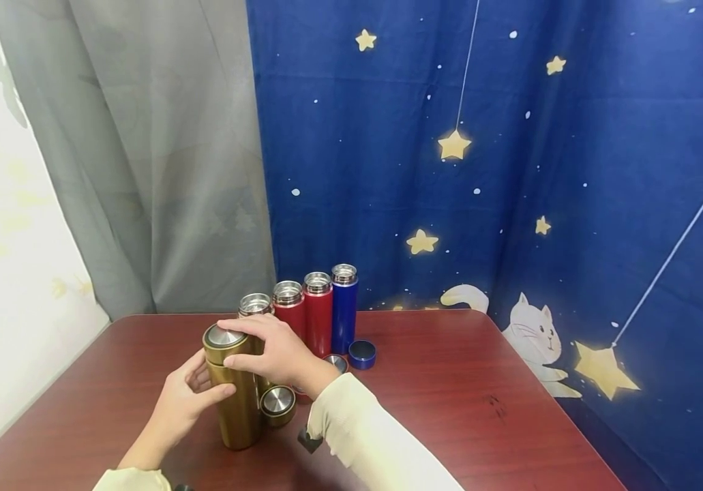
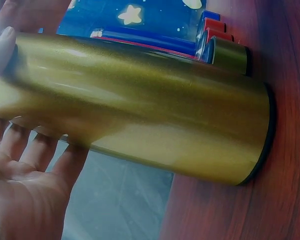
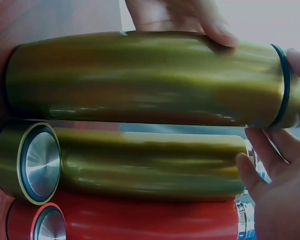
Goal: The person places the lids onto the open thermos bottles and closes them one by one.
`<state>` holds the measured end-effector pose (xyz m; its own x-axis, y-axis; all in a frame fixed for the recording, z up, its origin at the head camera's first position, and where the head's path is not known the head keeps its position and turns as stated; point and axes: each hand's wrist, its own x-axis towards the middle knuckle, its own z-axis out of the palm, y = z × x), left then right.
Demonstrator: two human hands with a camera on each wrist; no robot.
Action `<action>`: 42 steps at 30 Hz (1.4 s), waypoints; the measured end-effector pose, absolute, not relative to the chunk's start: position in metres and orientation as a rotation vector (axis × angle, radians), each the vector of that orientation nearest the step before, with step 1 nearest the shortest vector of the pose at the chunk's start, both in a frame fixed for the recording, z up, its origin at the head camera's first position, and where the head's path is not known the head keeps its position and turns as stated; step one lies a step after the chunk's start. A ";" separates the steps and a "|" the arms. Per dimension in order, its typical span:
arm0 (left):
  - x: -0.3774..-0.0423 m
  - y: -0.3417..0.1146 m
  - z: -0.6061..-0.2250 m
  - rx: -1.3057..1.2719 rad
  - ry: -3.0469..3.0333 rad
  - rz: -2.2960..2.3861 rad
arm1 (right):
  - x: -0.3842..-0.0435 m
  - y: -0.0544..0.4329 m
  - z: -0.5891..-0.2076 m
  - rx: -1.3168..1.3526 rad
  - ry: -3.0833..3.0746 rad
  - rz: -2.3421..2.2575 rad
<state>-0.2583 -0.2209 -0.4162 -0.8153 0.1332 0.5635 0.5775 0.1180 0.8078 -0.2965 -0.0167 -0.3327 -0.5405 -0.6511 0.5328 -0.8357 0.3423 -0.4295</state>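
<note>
A gold thermos (image 1: pixel 239 416) stands upright near the table's left side, with its lid (image 1: pixel 224 339) on top. My left hand (image 1: pixel 182 397) holds its body from the left, the thumb at the front and the fingers round the far side. From the right, my right hand (image 1: pixel 274 349) grips the lid, its fingers over the top edge and its thumb on the near side. The right wrist view shows a dark ring (image 3: pixel 282 85) between body and lid. Just behind is a second gold thermos (image 3: pixel 155 165), lidless, with its gold lid (image 1: pixel 278 405) on the table before it.
Two lidless red thermoses (image 1: pixel 318 317) and a lidless blue thermos (image 1: pixel 344 314) continue the row toward the back right. A blue lid (image 1: pixel 362 355) and a red lid (image 3: pixel 50 225) lie in front of them. Curtains (image 1: pixel 382 170) hang behind the reddish-brown table (image 1: pixel 437 409).
</note>
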 end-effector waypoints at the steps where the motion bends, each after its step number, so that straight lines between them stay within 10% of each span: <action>1: -0.258 -0.221 -0.416 -0.691 -2.047 -1.743 | -0.296 -0.018 -0.333 1.321 -2.326 0.976; 22: -0.247 -0.209 -0.418 -0.457 -2.058 -1.588 | -0.283 -0.044 -0.348 0.881 -2.115 0.621; 42: -0.256 -0.226 -0.414 -0.705 -2.120 -1.760 | -0.305 -0.018 -0.337 1.476 -2.321 1.206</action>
